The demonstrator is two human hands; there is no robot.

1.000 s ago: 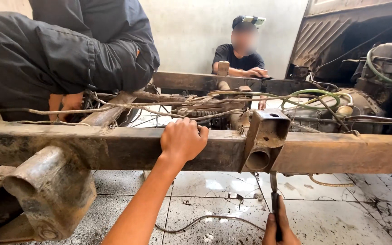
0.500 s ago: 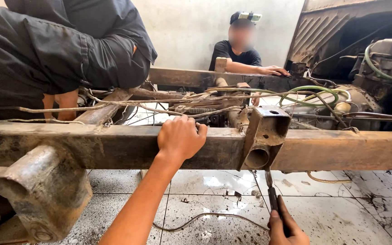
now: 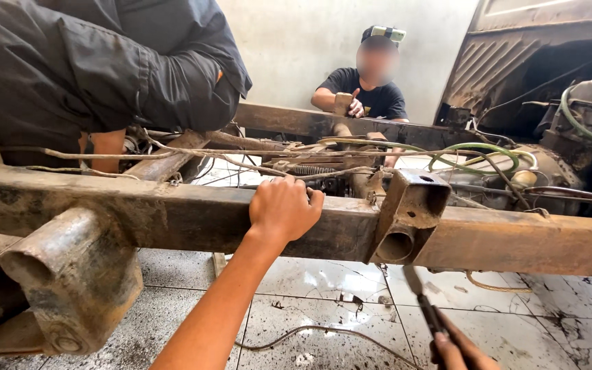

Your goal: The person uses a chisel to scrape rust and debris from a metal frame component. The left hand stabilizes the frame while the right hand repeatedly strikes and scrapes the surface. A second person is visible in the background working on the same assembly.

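Wet tiled floor, left hand fingers gripping rusty frame rail, right hand fingers holding screwdriver

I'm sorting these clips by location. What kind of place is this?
Probably a vehicle repair workshop: a rusty steel chassis rail stripped bare, loose wires and green hoses across the frame, and a stained tiled floor.

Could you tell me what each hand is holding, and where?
The left hand grips the rusty frame rail over its top edge; the right hand holds a slim tool by its lower end.
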